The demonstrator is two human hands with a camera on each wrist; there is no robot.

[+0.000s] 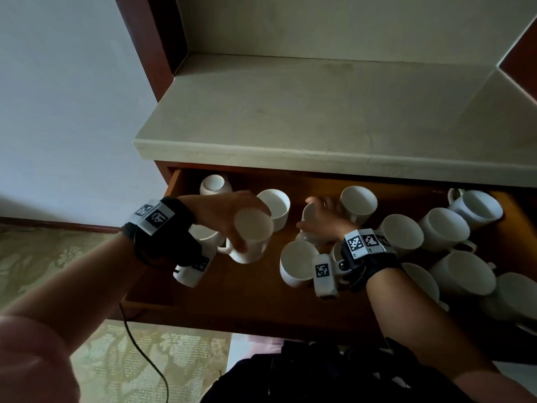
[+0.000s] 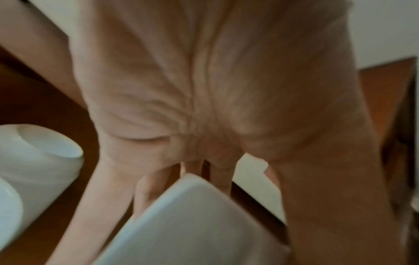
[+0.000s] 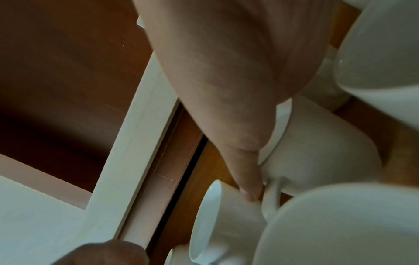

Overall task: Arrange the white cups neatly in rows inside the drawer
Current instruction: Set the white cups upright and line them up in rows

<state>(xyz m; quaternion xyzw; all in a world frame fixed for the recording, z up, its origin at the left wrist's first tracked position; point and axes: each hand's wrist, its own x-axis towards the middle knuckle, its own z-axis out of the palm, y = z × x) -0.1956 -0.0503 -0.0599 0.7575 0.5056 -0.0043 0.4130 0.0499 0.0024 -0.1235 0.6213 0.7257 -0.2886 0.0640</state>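
Note:
The wooden drawer [image 1: 247, 289] stands pulled out, with several white cups scattered in it. My left hand [image 1: 229, 219] grips one white cup [image 1: 252, 237] by its wall and holds it above the drawer's left part, mouth toward me. In the left wrist view the same cup [image 2: 192, 224] fills the space under the palm. My right hand [image 1: 319, 216] is curled over another white cup [image 1: 308, 213] in the middle of the drawer. In the right wrist view its thumb [image 3: 248, 190] presses by that cup's handle [image 3: 271, 199]. The fingers are hidden.
Loose cups crowd the drawer's right half [image 1: 444, 231], some upright, some tilted. One cup [image 1: 215, 184] sits upside down at the back left, another [image 1: 276, 206] is upright beside it. A pale countertop [image 1: 319, 112] overhangs the drawer's back. A black cable [image 1: 145, 353] hangs over the patterned carpet.

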